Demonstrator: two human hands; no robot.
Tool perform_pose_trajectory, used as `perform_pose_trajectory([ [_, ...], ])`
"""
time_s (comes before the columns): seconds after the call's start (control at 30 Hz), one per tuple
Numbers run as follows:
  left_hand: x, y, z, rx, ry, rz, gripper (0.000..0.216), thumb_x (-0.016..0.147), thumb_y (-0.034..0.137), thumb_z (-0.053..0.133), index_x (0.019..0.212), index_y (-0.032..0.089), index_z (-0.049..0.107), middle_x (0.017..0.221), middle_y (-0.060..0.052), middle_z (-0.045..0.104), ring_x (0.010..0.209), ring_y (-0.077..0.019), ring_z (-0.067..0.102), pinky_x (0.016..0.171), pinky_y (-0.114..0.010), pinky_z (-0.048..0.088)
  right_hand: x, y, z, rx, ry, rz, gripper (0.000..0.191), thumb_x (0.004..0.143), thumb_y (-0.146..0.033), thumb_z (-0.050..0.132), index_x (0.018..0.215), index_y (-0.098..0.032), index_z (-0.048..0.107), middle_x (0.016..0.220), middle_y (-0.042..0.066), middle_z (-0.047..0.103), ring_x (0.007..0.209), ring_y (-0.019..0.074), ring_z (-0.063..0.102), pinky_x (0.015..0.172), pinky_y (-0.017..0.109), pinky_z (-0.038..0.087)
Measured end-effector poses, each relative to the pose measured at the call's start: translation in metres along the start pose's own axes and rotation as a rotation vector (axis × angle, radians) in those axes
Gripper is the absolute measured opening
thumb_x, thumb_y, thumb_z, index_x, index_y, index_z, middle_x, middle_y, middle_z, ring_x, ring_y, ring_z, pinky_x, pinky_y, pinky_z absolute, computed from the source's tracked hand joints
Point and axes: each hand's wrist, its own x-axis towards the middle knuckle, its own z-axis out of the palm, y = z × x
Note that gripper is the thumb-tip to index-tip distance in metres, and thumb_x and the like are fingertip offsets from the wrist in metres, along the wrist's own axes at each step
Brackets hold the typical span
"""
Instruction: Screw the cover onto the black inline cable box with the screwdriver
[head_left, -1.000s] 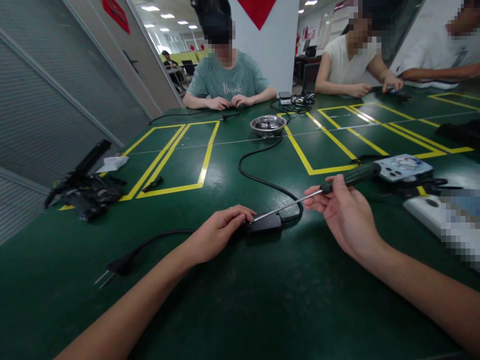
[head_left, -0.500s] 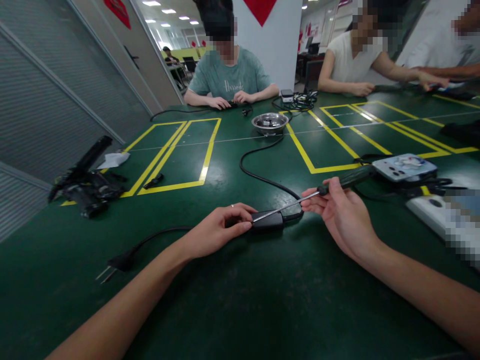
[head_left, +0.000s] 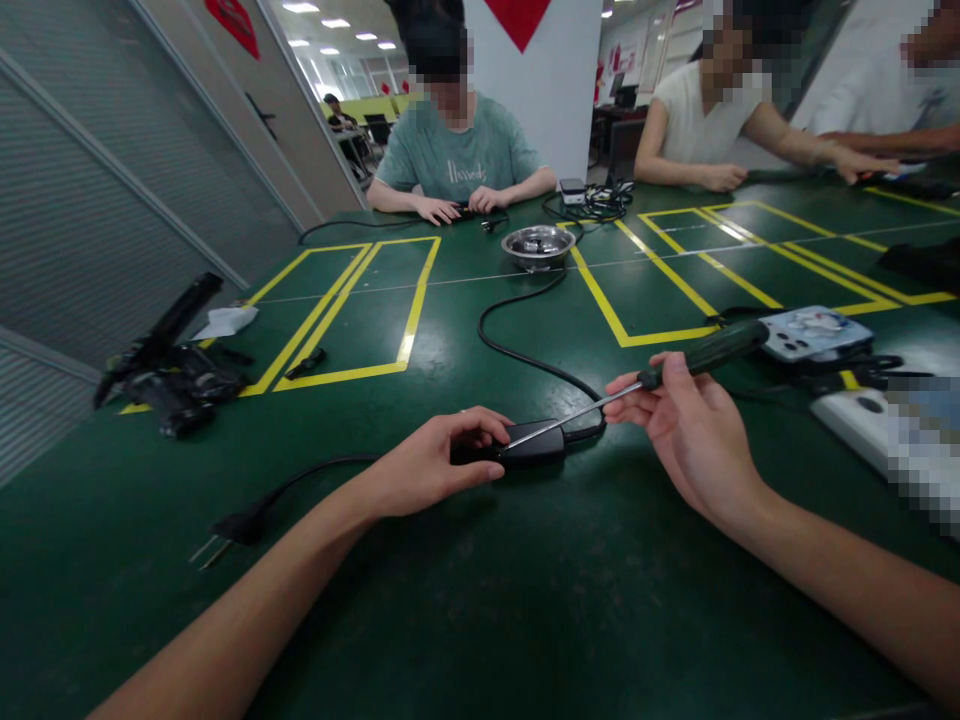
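— What had just changed, from where you stood?

— The left hand [head_left: 424,460]. A second earlier its thumb and fingers were pressed close together beside the tip of the screwdriver [head_left: 585,409]. Then the thumb had slid to the near side of the black box [head_left: 538,443], apart from the fingertips.

— So was the box released?

— I believe not. That grip was spread wider, but it held the end of the box between thumb and fingers. How firmly, I could not tell.

— And the right hand [head_left: 697,435]?

— Its grip was closed around the screwdriver, with the thumb lying along the handle. The shaft went down, tilted, to the same end of the box.

— Where exactly was the box?

— It lay on the desk [head_left: 525,610], between the two hands. The plug [head_left: 238,527] was to its left, and the cord [head_left: 534,361] curved away towards the steel bowl [head_left: 523,263].

— What did this change mean for the work?

— In my judgement, the tip became easier to see and to guide. Whether it sat in a screw, I could not tell.
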Motion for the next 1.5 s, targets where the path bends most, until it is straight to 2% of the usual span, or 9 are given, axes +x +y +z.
perform_pose_trajectory([
  [0.2,0.000,0.000,0.002,0.053,0.018,0.003,0.025,0.083,0.028,0.066,0.107,0.022,0.059,0.131,-0.006,0.057,0.109,-0.0214,0.058,0.099,-0.041,0.046,-0.007,-0.003,0.002,-0.130,-0.052,-0.091,0.012,0.092,-0.036,0.058,0.096,-0.024,0.059,0.087,0.003,0.075,0.072,0.0167,0.072,0.071,0.035,0.060],
  [0.37,0.000,0.001,0.006,0.086,0.058,0.004,0.021,0.084,0.027,0.066,0.103,0.021,0.059,0.130,-0.005,0.056,0.110,-0.0212,0.057,0.099,-0.040,0.045,-0.010,-0.014,0.002,-0.397,-0.029,-0.237,0.012,0.082,-0.031,0.072,0.075,-0.023,0.066,0.072,0.001,0.070,0.062,0.0153,0.068,0.060,0.030,0.058],
  [0.47,0.001,0.002,0.007,0.089,0.063,-0.001,0.021,0.083,0.028,0.066,0.102,0.021,0.059,0.130,-0.005,0.056,0.109,-0.0210,0.057,0.099,-0.041,0.045,-0.008,-0.014,0.001,-0.271,-0.051,-0.217,0.007,0.086,-0.033,0.065,0.090,-0.027,0.065,0.087,0.001,0.071,0.072,0.0170,0.068,0.065,0.033,0.057],
  [0.6,0.000,0.003,0.005,0.095,0.050,0.004,0.022,0.083,0.028,0.065,0.103,0.021,0.059,0.131,-0.006,0.055,0.108,-0.0211,0.058,0.098,-0.041,0.046,-0.006,-0.012,-0.001,-0.104,-0.145,-0.169,0.022,0.088,-0.026,0.058,0.110,-0.027,0.063,0.106,0.004,0.070,0.094,0.0202,0.067,0.083,0.040,0.055],
  [0.83,-0.003,0.004,0.001,0.094,0.015,0.018,0.021,0.086,0.019,0.052,0.106,0.022,0.061,0.134,-0.005,0.054,0.112,-0.0214,0.056,0.100,-0.042,0.044,-0.004,-0.016,0.001,-0.433,-0.042,-0.296,0.006,0.083,-0.030,0.069,0.080,-0.026,0.066,0.085,0.001,0.069,0.080,0.0166,0.063,0.079,0.035,0.053],
  [1.03,-0.002,0.005,0.002,0.063,0.019,0.013,0.024,0.086,0.015,0.049,0.105,0.022,0.061,0.133,-0.003,0.054,0.112,-0.0206,0.056,0.101,-0.041,0.044,-0.005,-0.013,-0.002,-0.151,-0.149,-0.175,0.026,0.087,-0.028,0.059,0.113,-0.029,0.062,0.104,0.003,0.070,0.097,0.0205,0.064,0.081,0.038,0.054],
  [1.23,-0.001,0.002,0.002,0.060,0.022,0.006,0.026,0.085,0.013,0.048,0.105,0.022,0.062,0.133,-0.003,0.054,0.109,-0.0198,0.057,0.097,-0.039,0.045,-0.003,-0.016,-0.002,-0.432,-0.053,-0.278,0.007,0.085,-0.032,0.067,0.086,-0.026,0.066,0.093,0.001,0.069,0.082,0.0160,0.063,0.077,0.032,0.054],
  [1.4,-0.001,0.002,0.002,0.043,0.025,-0.003,0.024,0.086,0.015,0.049,0.105,0.021,0.063,0.133,-0.004,0.054,0.109,-0.0213,0.056,0.098,-0.042,0.045,-0.007,-0.015,-0.003,-0.195,-0.187,-0.228,0.028,0.088,-0.028,0.062,0.116,-0.029,0.058,0.107,0.003,0.068,0.095,0.0195,0.064,0.077,0.037,0.056],
  [1.5,-0.001,0.002,0.002,0.029,0.016,-0.011,0.022,0.088,0.016,0.050,0.105,0.022,0.063,0.133,-0.003,0.054,0.111,-0.0213,0.056,0.098,-0.041,0.045,-0.009,-0.017,-0.002,-0.266,-0.196,-0.260,0.019,0.090,-0.024,0.060,0.108,-0.026,0.062,0.106,0.003,0.068,0.094,0.0179,0.064,0.078,0.034,0.055],
])
